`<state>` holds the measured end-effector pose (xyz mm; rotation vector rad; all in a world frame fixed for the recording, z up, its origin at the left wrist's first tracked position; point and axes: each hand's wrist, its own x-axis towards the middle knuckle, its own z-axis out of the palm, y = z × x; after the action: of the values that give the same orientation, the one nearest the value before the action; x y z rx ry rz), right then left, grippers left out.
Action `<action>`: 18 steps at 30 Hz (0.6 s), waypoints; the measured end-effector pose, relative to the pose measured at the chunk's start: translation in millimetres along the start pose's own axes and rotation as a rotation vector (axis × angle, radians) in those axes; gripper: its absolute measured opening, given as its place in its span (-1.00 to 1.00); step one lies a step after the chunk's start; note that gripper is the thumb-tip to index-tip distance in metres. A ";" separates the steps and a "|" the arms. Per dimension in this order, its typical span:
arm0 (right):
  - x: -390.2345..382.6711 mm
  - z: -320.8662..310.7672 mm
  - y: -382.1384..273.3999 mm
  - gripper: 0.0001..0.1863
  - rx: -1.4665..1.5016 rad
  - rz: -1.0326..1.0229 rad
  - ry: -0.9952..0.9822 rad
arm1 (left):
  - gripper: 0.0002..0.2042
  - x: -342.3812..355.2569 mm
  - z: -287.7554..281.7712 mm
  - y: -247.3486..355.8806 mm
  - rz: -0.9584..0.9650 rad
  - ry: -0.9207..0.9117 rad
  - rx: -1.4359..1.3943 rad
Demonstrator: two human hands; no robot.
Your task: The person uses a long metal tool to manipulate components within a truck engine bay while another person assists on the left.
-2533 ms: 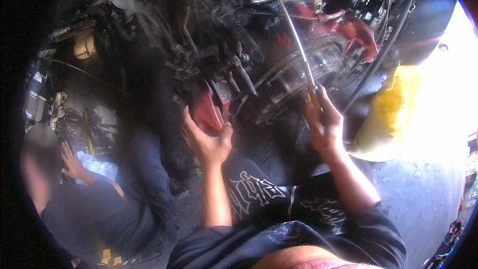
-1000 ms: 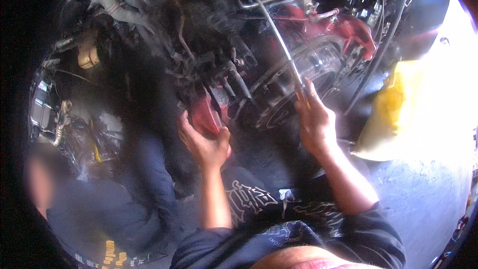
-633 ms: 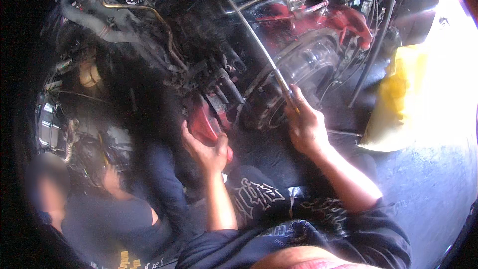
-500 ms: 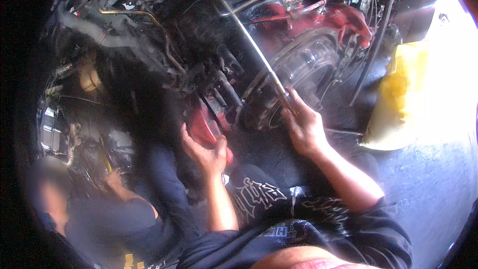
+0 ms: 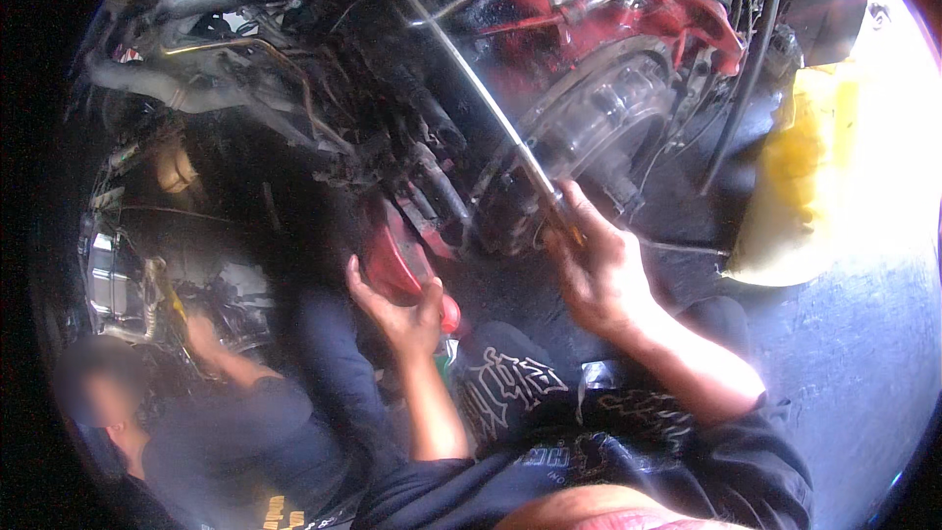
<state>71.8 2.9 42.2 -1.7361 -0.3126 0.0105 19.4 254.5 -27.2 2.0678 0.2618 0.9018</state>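
My right hand (image 5: pixel 601 270) is closed round the lower end of a long, shiny metal bar (image 5: pixel 486 98). The bar slants up and left, and its far end reaches dark machinery where I cannot make out the contact. Fingers apart, my left hand (image 5: pixel 404 316) is raised beside a red curved metal part (image 5: pixel 394 253); nothing shows in its grasp, and whether it touches the red part is unclear. Close to its thumb is a small round red piece (image 5: pixel 450 314). Between the bar and a red frame (image 5: pixel 628 25) sits a large round hub-like part (image 5: pixel 599 123).
At the left a co-worker (image 5: pixel 216 432) reaches up with a hand on a yellow-handled tool (image 5: pixel 177 302). Pipes and hoses (image 5: pixel 265 49) run overhead. A yellow-and-white sack (image 5: pixel 795 177) stands on the dark floor (image 5: pixel 844 353) at right. A dark hose (image 5: pixel 751 69) hangs down near it.
The bar, still in my right hand, has shifted slightly left and down in view. My left hand has moved a little left and its fingers remain spread. The co-worker's hand has shifted up and left.
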 end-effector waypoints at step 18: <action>-6.3 -19.6 7.3 -0.47 -0.003 0.103 0.063 | -0.06 2.9 4.1 2.0 0.030 0.036 0.113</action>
<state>70.7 -18.5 37.8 -1.7500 -0.1771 0.0300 24.0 252.1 -25.8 2.1658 0.3077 0.9624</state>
